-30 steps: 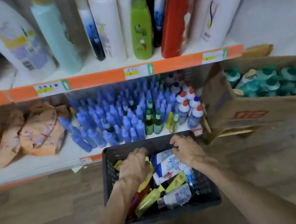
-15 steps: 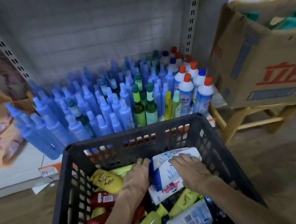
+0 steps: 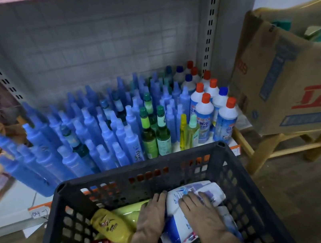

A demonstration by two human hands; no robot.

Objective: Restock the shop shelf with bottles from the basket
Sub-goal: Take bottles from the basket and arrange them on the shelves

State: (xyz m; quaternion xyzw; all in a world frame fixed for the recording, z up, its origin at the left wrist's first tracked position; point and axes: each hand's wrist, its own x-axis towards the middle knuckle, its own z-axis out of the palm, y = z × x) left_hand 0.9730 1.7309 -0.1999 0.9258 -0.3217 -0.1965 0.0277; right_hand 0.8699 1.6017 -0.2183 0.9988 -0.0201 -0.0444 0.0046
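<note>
Black basket (image 3: 141, 166) holds bottles; left hand (image 3: 152, 217), right hand (image 3: 201, 214) lie flat on white bottle (image 3: 193, 187).

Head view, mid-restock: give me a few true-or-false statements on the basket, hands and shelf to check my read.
1. Both the left hand and the right hand are inside the black basket. True.
2. The yellow bottle stands upright on the shelf. False: it lies in the basket, left of the left hand.
3. The right hand rests on a white and blue bottle. True.
4. The orange-capped white bottles stand at the shelf's left end. False: they stand at its right end, beside the blue bottles.
5. The cardboard box sits on the floor. False: it sits on a wooden stool.
</note>
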